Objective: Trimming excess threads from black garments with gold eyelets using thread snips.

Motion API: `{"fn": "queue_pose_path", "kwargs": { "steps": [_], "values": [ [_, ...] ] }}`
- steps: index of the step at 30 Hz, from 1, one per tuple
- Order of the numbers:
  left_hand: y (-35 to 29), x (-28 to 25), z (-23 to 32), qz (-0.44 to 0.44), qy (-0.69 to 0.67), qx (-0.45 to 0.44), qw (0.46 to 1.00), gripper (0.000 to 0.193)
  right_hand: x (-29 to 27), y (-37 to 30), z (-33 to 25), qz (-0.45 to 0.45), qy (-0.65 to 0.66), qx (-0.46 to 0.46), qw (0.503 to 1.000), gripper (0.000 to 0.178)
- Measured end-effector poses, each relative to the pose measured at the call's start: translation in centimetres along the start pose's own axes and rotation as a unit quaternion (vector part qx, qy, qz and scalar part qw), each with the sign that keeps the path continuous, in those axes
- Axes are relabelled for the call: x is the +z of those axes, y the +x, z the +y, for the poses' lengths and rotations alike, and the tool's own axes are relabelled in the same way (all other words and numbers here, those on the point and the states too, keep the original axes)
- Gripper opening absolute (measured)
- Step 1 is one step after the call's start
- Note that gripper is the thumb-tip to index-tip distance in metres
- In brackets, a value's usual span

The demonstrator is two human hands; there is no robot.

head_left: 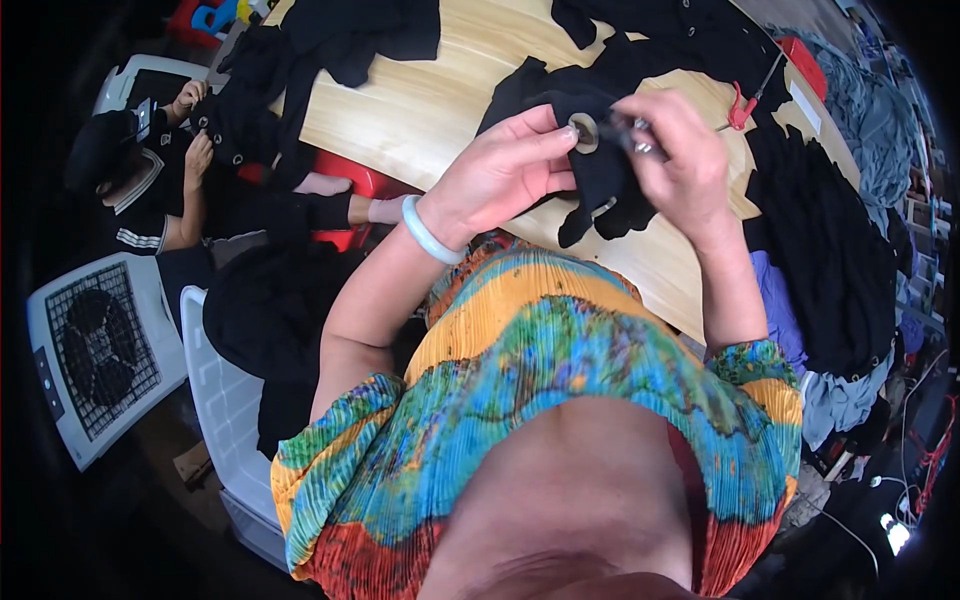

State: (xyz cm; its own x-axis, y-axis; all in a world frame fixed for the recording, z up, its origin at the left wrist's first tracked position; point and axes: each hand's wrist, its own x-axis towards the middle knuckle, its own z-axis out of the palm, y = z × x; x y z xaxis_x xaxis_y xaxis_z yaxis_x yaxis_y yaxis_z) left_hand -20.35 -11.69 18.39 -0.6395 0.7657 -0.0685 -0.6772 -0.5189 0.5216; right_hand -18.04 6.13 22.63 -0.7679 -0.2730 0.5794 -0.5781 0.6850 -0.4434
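My left hand (500, 175) pinches the edge of a black garment (603, 180) over the table, with its thumb on a round, tan, ring-like button (583, 133). A pale bangle circles that wrist. Just to the right, my right hand (688, 160) is curled around a small shiny metal tool (641, 136), held close to the button. Motion blurs the tool, and the fingers cover much of it, so its kind is unclear. Lower down on the same cloth, part of another button (604, 207) shows.
The wooden table (400, 120) bears more black garments (360, 35) and a red-handled tool (741, 106). Dark cloth (820, 240) is heaped at the right. At the left, another person (140, 190) sits handling black cloth, near a fan (105, 350) and a white plastic chair (225, 410).
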Motion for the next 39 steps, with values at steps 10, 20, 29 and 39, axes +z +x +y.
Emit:
{"fn": "queue_pose_path", "kwargs": {
  "steps": [10, 20, 29, 39],
  "values": [
    [-0.8, 0.9, 0.2, -0.018, -0.015, 0.085, 0.996, 0.030, -1.4, -2.3, -3.1, 0.053, 0.175, 0.181, 0.966, 0.023],
    [-0.9, 1.3, -0.2, -0.021, 0.027, 0.147, 0.988, 0.031, -0.2, -2.9, -4.6, 0.030, 0.219, 0.222, 0.950, 0.023],
    [-1.2, 0.7, -0.8, -0.047, 0.073, 0.164, 0.983, 0.026, 0.2, -2.8, -5.1, 0.035, 0.215, 0.202, 0.955, 0.022],
    [-1.9, 0.1, -0.9, -0.057, 0.005, 0.133, 0.989, 0.031, 0.5, -2.7, -5.1, 0.121, 0.235, 0.196, 0.944, 0.015]
  ]
}}
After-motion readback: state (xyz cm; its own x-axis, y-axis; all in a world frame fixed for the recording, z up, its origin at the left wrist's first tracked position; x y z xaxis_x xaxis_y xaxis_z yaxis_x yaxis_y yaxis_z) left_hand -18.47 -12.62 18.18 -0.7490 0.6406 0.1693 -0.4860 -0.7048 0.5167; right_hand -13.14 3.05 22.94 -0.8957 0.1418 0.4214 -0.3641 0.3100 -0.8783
